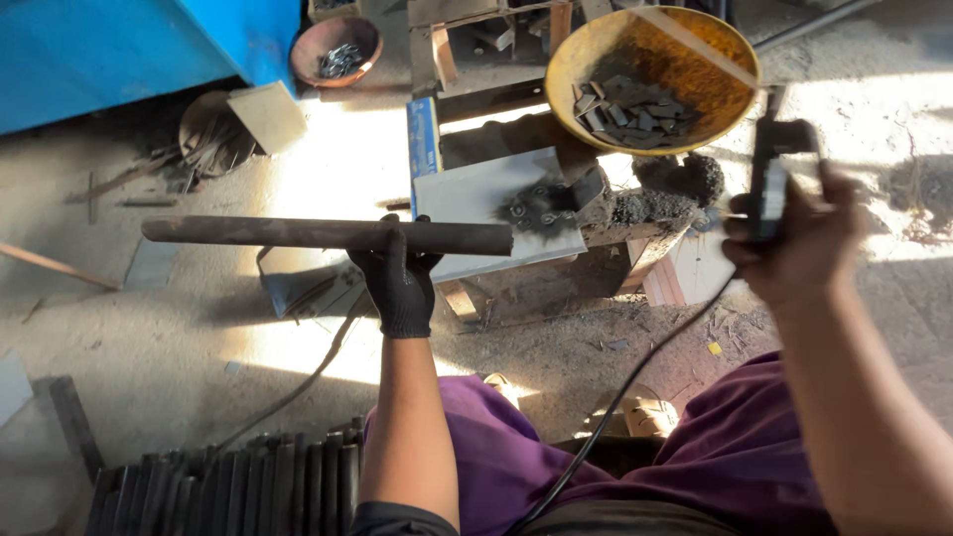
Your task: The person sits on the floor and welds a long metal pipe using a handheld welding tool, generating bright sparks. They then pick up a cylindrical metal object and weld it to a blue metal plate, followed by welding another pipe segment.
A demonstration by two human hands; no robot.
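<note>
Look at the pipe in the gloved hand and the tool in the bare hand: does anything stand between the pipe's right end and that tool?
Yes. The pipe, gripped by the gloved left hand, ends over a pale board. Between that end and the tool in the right hand lies a blackened, lumpy block.

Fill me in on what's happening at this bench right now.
A seated person in purple clothing holds a dark metal pipe level in the gloved left hand, gripping it near its right end. The bare right hand holds up a dark corded tool, its cable trailing down across the lap. Ahead sit a soot-stained white board and a yellow bowl of small metal pieces. More dark bars lie at lower left.
</note>
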